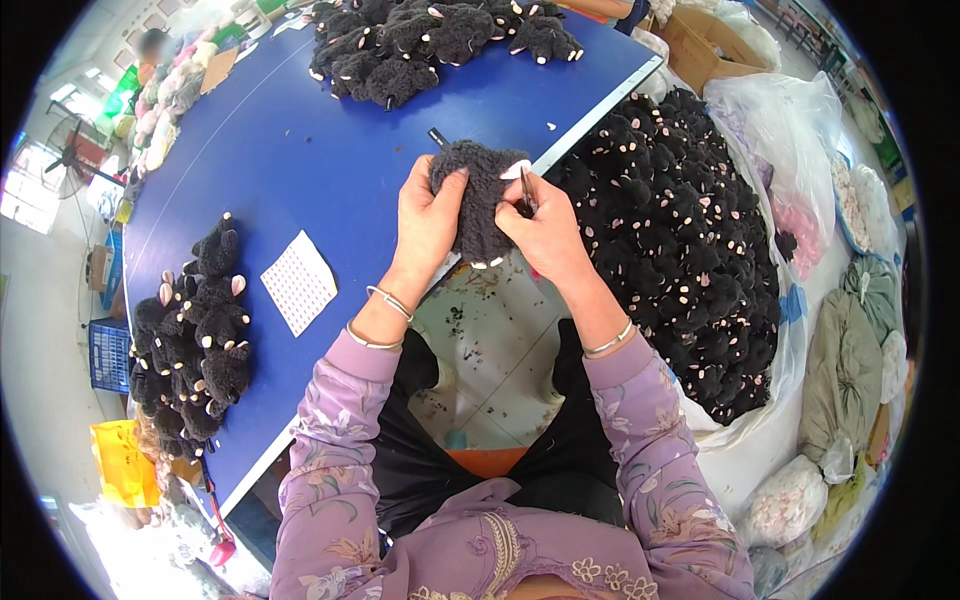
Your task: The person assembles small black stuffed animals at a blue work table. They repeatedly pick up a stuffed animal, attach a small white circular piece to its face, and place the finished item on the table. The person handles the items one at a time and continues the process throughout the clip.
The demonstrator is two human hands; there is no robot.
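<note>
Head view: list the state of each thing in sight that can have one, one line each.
Black plush toy: held up in both hands
Left hand: closed on the toy's left side
Right hand: closed on a small dark tool, exact type unclear, at the toy's right edge
Patterned sheet: lying on the blue table
Left plush pile: heaped
Large sack: open, full of black plush
Cardboard box: open

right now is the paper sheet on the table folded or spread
Spread: the sheet lies on the blue table with its patterned face showing and no fold visible.
</note>
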